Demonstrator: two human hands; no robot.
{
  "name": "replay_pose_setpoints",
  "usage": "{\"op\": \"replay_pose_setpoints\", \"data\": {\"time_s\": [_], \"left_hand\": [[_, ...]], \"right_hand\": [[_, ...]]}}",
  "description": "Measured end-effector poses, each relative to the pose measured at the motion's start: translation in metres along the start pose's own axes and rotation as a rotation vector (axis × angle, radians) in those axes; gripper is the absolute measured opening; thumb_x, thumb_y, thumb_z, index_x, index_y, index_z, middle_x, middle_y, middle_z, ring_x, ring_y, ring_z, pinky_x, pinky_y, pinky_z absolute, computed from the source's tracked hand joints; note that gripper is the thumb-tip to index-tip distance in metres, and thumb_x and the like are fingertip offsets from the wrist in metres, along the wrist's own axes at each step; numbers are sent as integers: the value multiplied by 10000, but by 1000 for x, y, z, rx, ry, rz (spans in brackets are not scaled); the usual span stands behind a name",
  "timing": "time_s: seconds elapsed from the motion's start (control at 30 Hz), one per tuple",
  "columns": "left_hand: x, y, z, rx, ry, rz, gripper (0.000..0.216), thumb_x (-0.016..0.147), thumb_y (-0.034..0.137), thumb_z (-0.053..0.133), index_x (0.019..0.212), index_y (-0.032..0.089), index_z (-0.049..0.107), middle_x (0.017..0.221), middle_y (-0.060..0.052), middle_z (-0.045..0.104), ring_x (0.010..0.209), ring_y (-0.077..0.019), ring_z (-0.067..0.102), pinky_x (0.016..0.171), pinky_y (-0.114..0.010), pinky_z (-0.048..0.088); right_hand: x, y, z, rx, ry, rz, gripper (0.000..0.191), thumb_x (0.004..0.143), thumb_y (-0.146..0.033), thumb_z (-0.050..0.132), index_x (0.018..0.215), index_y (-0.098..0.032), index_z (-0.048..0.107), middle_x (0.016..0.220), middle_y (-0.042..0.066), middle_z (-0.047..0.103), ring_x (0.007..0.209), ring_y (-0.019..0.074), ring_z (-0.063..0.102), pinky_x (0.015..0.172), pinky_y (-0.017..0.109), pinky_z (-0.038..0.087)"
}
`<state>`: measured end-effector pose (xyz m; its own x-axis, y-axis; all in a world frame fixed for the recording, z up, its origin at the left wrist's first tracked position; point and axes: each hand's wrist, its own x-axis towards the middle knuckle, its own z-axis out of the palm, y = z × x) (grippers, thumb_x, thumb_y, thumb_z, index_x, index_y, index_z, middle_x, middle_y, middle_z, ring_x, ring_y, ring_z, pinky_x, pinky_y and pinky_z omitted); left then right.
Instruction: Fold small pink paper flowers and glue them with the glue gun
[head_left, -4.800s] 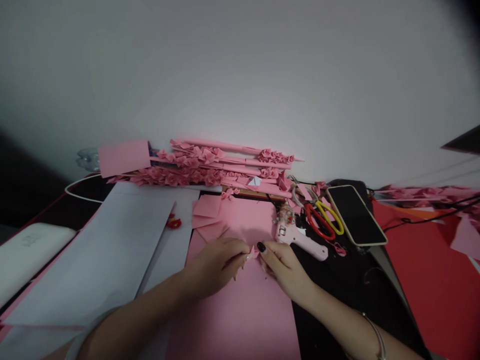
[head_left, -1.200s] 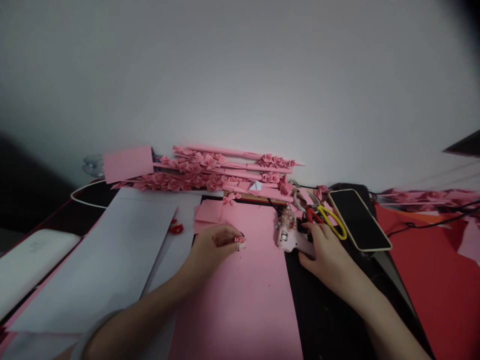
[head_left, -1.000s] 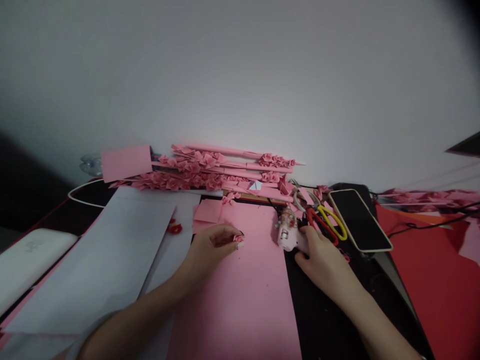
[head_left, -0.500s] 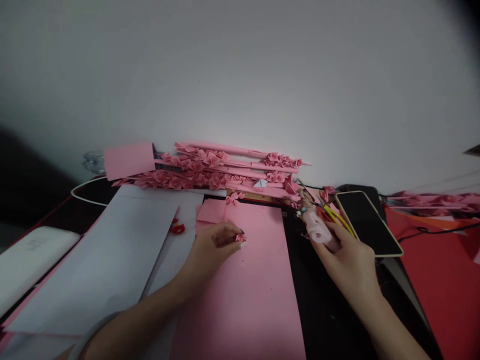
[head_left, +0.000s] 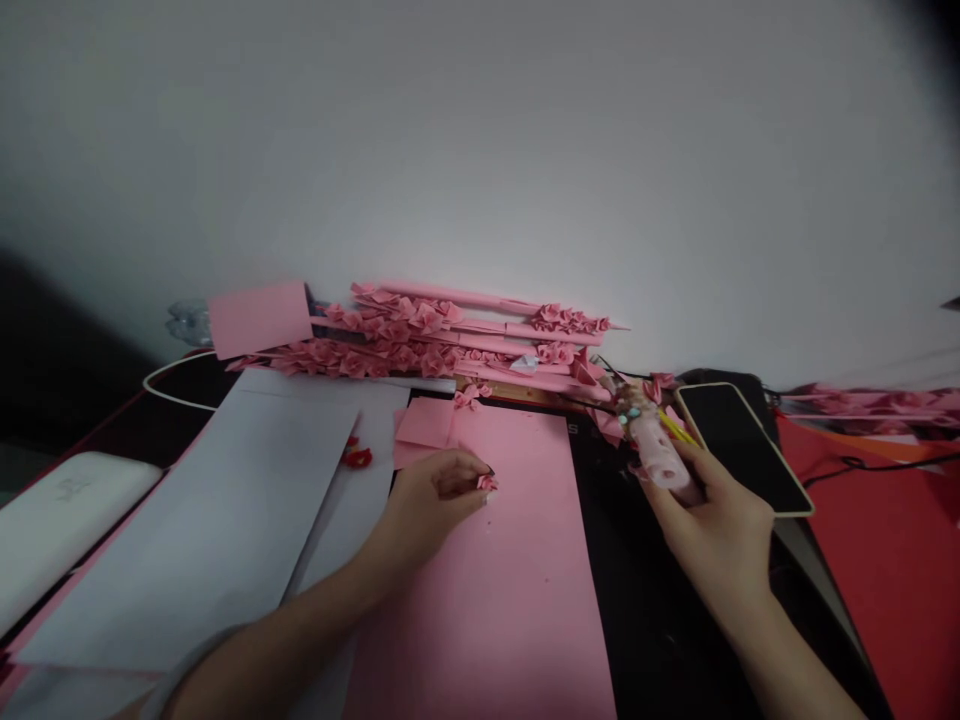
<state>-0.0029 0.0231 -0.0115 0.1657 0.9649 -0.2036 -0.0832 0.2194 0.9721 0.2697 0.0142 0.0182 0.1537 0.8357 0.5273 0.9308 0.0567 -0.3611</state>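
Note:
My left hand (head_left: 431, 497) rests on a large pink paper sheet (head_left: 495, 590) and pinches a small folded pink paper piece (head_left: 487, 484) between fingertips. My right hand (head_left: 712, 515) is closed around the handle of a pink glue gun (head_left: 656, 447), lifted off the black mat with its nozzle pointing up and away, just left of a phone. Yellow scissor handles (head_left: 679, 429) peek out behind the gun.
A dark phone (head_left: 742, 447) lies right of the glue gun. Pink paper sticks with rosettes (head_left: 450, 335) pile along the wall. White paper sheets (head_left: 202, 510) lie to the left, red paper (head_left: 885, 560) to the right. A white cable (head_left: 176, 380) and small pink squares (head_left: 424, 425) sit behind.
My right hand left the folded piece, reached right, gripped the glue gun and lifted it toward the phone. My left hand kept hold of the small pink piece.

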Motion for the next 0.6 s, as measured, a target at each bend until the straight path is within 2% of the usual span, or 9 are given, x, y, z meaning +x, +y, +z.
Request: {"op": "replay_pose_setpoints", "data": {"time_s": [0.13, 0.37, 0.5, 0.6], "left_hand": [[0, 1, 0, -14, 6, -21, 177, 639, 168, 740, 792, 170, 651, 810, -28, 711, 823, -178, 678, 805, -316, 522], [-1, 3, 1, -9, 6, -32, 161, 649, 165, 734, 789, 164, 655, 801, -26, 712, 810, -171, 679, 787, -305, 523], [-2, 4, 1, -14, 4, -30, 160, 650, 165, 731, 790, 162, 655, 800, -24, 714, 818, -170, 681, 800, -305, 523], [-2, 3, 1, -7, 1, -31, 163, 649, 175, 736, 791, 163, 655, 807, -28, 715, 818, -174, 682, 788, -303, 526]], "right_hand": [[-1, 2, 2, 75, 17, 58, 414, 763, -437, 630, 1045, -138, 680, 943, 134, 731, 763, 275, 689, 656, 344, 534], [0, 8, 7, 273, -16, 255, 325, 772, -389, 636, 952, -124, 691, 657, 47, 647, 523, 189, 566, 467, 281, 435], [1, 10, 11, 470, -33, 380, 250, 746, -373, 656, 811, -132, 660, 627, 26, 613, 516, 168, 547, 474, 276, 432], [0, 9, 13, 663, -20, 423, 248, 745, -382, 667, 805, -143, 635, 699, 48, 643, 556, 176, 582, 499, 290, 465]]}}
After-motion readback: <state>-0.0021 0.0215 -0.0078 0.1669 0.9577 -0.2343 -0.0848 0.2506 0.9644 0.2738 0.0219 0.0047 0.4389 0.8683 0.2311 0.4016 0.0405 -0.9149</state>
